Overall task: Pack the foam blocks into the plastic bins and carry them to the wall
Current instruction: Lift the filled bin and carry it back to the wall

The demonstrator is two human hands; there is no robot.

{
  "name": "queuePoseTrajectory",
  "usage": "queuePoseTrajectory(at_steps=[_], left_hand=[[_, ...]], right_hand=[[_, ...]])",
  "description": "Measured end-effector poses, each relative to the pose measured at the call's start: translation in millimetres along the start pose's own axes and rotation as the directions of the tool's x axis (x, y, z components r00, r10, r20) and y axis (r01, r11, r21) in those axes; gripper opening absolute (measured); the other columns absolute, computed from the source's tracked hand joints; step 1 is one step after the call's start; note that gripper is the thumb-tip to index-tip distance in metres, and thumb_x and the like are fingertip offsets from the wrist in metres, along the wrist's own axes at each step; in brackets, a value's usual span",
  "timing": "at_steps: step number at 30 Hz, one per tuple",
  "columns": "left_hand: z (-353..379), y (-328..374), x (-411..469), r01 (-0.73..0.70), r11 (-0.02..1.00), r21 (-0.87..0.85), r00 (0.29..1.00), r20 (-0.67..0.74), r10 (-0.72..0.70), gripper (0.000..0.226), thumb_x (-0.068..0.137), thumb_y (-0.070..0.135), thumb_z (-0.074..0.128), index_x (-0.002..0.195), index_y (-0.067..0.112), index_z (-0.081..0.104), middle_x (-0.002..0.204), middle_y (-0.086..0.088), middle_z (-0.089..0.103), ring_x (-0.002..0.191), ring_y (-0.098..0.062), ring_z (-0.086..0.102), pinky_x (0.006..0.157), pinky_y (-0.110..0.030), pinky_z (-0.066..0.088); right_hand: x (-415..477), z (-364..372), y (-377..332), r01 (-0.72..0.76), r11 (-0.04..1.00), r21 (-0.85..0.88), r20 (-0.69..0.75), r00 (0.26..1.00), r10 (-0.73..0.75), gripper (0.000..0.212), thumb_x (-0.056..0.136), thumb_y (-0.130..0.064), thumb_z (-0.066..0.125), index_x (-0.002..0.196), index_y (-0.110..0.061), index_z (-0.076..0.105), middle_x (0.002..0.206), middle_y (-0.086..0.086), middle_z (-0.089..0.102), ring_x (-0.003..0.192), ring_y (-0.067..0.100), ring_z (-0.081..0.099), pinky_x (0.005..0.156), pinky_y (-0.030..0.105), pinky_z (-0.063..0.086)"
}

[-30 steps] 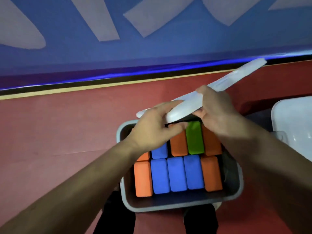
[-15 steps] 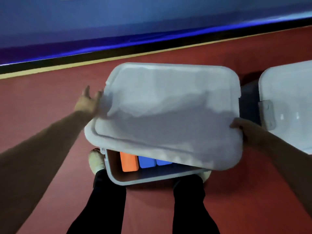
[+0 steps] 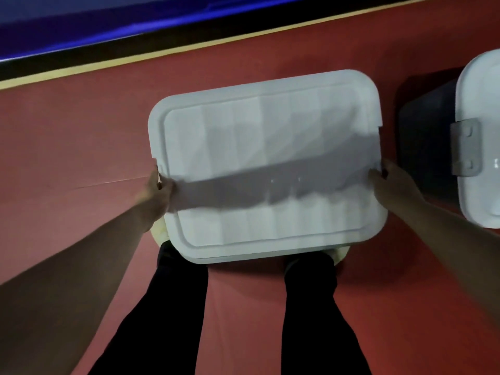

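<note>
Red floor (image 3: 81, 136) below a blue wall (image 3: 81, 20). Between the hands, a white rectangular plastic lid (image 3: 265, 163) hides the bin. Left hand (image 3: 155, 193) and right hand (image 3: 389, 182) grip its side edges; uneven pressing may leave a corner unseated.

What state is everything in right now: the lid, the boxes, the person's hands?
lid, lying flat over the bin; snapped shut or not, cannot tell.
bin, covered, only a sliver of rim showing.
foam blocks, hidden.
left hand, gripping the lid's left edge.
right hand, gripping the lid's right edge.
second bin, lid on.
</note>
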State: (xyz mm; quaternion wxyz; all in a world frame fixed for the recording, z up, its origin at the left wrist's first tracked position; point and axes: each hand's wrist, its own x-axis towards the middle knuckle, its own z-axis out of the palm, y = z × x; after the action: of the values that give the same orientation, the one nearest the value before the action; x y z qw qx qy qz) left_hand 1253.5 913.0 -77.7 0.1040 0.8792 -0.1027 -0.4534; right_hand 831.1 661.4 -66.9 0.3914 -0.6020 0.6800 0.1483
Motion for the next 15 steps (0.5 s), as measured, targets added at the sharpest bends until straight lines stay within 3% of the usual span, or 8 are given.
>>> queuePoseTrajectory(at_steps=[2,3,6,8,11,13,15], left_hand=[[0,-23,3,-0.010,0.999,-0.044,1.000,0.018,0.010,0.040,0.078,0.062,0.051,0.091,0.025,0.058,0.080,-0.007,0.061,0.071,-0.026,0.056,0.077,-0.058,0.055],[1,-39,9,0.009,0.997,-0.073,0.999,0.038,-0.006,0.039,0.074,0.063,0.055,0.083,0.026,0.059,0.075,-0.005,0.060,0.071,-0.027,0.057,0.077,-0.062,0.055],[4,-52,4,0.053,0.991,-0.122,0.996,0.075,-0.044,0.039,0.071,0.062,0.066,0.084,0.025,0.067,0.082,-0.009,0.069,0.080,-0.036,0.067,0.083,-0.062,0.056],[3,-25,-17,0.041,0.984,-0.175,0.998,0.060,-0.031,0.026,0.084,0.049,0.070,0.085,0.023,0.069,0.088,-0.010,0.071,0.083,-0.031,0.065,0.088,-0.050,0.057],[2,-12,-16,0.012,0.982,-0.191,0.989,0.148,0.017,0.004,0.099,0.025,0.061,0.099,0.026,0.066,0.094,0.004,0.066,0.090,-0.019,0.058,0.076,-0.026,0.047],[-1,-17,-6,0.007,0.985,-0.175,0.984,0.176,0.024,0.030,0.095,0.030,0.066,0.124,0.024,0.062,0.115,0.002,0.065,0.110,-0.022,0.059,0.090,-0.031,0.047],[-6,-24,-1,0.059,0.992,-0.113,0.992,0.115,-0.045,0.072,0.088,0.040,0.073,0.150,0.027,0.039,0.142,-0.005,0.049,0.131,-0.027,0.047,0.107,-0.045,0.040]], right_hand=[[-1,-5,-1,-0.002,1.000,-0.009,0.006,1.000,0.002,0.045,0.101,-0.039,0.047,0.137,-0.013,0.054,0.128,0.016,0.062,0.113,0.036,0.060,0.093,0.042,0.049],[-1,-6,0,-0.006,1.000,-0.019,0.008,1.000,0.006,0.048,0.100,-0.044,0.047,0.137,-0.015,0.054,0.128,0.014,0.063,0.112,0.035,0.061,0.092,0.042,0.050],[1,-9,2,-0.019,0.998,-0.055,0.023,1.000,0.020,0.050,0.098,-0.049,0.046,0.135,-0.017,0.057,0.120,0.010,0.065,0.103,0.030,0.062,0.085,0.039,0.051],[3,-9,3,-0.006,0.997,-0.076,0.013,1.000,0.007,0.046,0.098,-0.047,0.047,0.129,-0.016,0.059,0.114,0.010,0.067,0.096,0.028,0.062,0.083,0.042,0.053],[5,-7,6,-0.015,1.000,0.001,0.037,0.999,0.015,0.041,0.100,-0.042,0.050,0.131,-0.017,0.061,0.116,0.003,0.066,0.102,0.026,0.062,0.088,0.040,0.052],[7,-5,9,-0.058,0.992,0.114,0.064,0.997,0.051,0.041,0.099,-0.041,0.054,0.135,-0.021,0.060,0.121,0.000,0.064,0.104,0.021,0.061,0.088,0.033,0.049],[9,-4,12,-0.083,0.969,0.233,0.080,0.995,0.066,0.044,0.095,-0.045,0.059,0.137,-0.031,0.058,0.128,-0.001,0.065,0.107,0.017,0.063,0.092,0.032,0.050]])
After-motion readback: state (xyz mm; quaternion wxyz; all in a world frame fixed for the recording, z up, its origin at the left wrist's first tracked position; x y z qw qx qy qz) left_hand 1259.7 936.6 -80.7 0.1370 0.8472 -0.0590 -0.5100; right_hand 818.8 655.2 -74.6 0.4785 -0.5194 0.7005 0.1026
